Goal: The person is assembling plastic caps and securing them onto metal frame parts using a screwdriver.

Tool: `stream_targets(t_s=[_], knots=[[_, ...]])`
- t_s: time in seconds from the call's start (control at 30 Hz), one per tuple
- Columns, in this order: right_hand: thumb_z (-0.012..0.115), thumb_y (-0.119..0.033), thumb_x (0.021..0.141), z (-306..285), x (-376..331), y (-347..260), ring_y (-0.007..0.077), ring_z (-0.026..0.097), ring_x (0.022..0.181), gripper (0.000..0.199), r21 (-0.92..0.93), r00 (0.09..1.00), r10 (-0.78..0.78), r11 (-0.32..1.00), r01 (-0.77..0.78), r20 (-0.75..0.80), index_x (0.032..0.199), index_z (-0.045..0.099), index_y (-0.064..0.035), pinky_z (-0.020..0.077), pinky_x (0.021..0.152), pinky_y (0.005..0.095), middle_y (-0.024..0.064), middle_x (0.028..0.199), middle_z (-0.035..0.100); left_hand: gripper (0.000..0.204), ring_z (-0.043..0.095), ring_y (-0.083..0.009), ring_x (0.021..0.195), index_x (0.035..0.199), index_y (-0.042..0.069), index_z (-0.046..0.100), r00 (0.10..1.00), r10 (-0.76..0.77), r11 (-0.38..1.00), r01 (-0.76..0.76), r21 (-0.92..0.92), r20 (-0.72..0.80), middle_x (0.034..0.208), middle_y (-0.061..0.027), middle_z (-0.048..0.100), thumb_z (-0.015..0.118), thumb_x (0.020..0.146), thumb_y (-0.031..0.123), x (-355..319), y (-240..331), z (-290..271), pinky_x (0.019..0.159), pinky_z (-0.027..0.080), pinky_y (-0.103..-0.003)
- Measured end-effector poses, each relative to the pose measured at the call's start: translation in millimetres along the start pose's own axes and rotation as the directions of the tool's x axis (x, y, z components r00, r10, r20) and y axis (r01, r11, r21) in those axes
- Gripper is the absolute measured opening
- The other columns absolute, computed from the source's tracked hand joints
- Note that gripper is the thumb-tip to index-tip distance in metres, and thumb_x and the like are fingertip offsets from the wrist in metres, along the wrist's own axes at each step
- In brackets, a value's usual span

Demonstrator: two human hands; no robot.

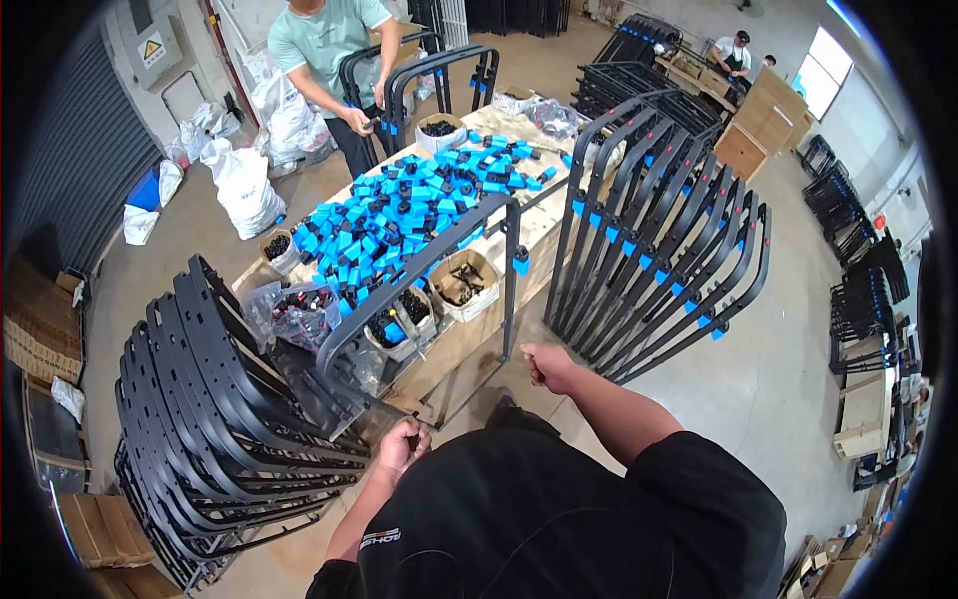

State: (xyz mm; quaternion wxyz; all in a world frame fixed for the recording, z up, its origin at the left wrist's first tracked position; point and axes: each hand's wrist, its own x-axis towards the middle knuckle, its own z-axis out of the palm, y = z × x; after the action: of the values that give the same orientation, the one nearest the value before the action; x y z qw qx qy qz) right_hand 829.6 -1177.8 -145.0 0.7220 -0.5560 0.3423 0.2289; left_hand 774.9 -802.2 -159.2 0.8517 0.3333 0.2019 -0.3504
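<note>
A black U-shaped metal frame [419, 262] leans at the table's near edge in front of me, a blue plastic piece on its right leg. My left hand [402, 446] is closed, its fingers curled close to the lower left end of this frame. My right hand [548, 366] makes a fist just right of the frame's right leg, apart from it. Whether either hand holds something small is hidden. Cardboard boxes of small black parts [465, 285] stand at the table's near edge, behind the frame.
Blue-and-black plastic pieces [399, 215] heap over the wooden table [544, 225]. Black frames stack at left [205, 399] and stand in a row at right [659, 235]. Across the table a person in a light green shirt [324, 45] handles another frame. White sacks [244, 190] lie behind.
</note>
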Motion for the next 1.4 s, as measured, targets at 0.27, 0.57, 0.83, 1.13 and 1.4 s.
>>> stream_targets(t_s=[0.27,0.57,0.83,1.13,1.4], knots=[[0.061,-0.032,0.1,4.5,23.2,-63.4,0.0099,0.034,0.049,0.024,-0.09,0.986,-0.066,0.993,0.08,0.151,0.089,0.056,-0.0118,0.0267,0.046,0.0302,-0.0054,0.066,0.041,0.015,0.042,-0.0134,0.05,0.085,0.01,0.054,1.0,-0.013,0.899,0.017,0.438,-0.011,0.074,-0.0035,0.053,0.057,0.094,0.021,56.3,20.8,112.5,0.047,0.035,-0.026],[0.064,-0.033,0.094,-95.6,105.0,-165.7,0.0404,0.07,0.094,0.035,-0.702,0.808,-0.559,0.5,0.507,0.185,0.106,0.067,0.0004,0.0541,0.086,0.0454,0.0231,0.097,0.072,0.02,0.031,-0.0085,0.042,0.09,0.008,0.058,0.98,0.103,0.922,-0.03,0.386,-0.169,0.068,-0.0007,0.049,0.054,0.099,0.025,243.2,27.2,260.3,0.041,0.023,-0.029],[0.054,-0.024,0.097,-83.5,148.2,-245.9,0.0446,0.068,0.095,0.028,-0.761,0.709,-0.363,-0.002,0.648,0.605,0.106,0.06,0.002,0.0526,0.084,0.0532,0.0259,0.101,0.069,0.021,0.035,-0.0094,0.047,0.102,0.008,0.055,0.899,0.173,0.934,-0.02,0.357,-0.402,0.085,-0.0034,0.056,0.052,0.103,0.029,336.8,15.2,307.6,0.043,0.026,-0.029],[0.052,-0.027,0.096,-75.0,156.1,-278.8,0.0408,0.069,0.1,0.035,-0.708,0.706,-0.091,-0.194,0.679,0.702,0.111,0.064,0.0024,0.0541,0.089,0.0502,0.024,0.105,0.072,0.021,0.034,-0.0086,0.05,0.097,0.011,0.051,0.917,0.196,0.976,-0.149,0.159,-0.346,0.079,-0.0013,0.051,0.045,0.108,0.028,342.3,7.6,304.6,0.044,0.026,-0.026],[0.053,-0.03,0.097,-68.7,160.7,-281.7,0.0403,0.07,0.098,0.036,-0.662,0.678,-0.049,-0.28,0.695,0.733,0.109,0.065,0.0018,0.0545,0.088,0.0504,0.0224,0.102,0.073,0.024,0.032,-0.008,0.053,0.091,0.017,0.047,0.937,0.186,0.977,-0.143,0.161,-0.294,0.072,0.004,0.043,0.04,0.11,0.029,348.2,7.2,295.4,0.045,0.027,-0.025]])
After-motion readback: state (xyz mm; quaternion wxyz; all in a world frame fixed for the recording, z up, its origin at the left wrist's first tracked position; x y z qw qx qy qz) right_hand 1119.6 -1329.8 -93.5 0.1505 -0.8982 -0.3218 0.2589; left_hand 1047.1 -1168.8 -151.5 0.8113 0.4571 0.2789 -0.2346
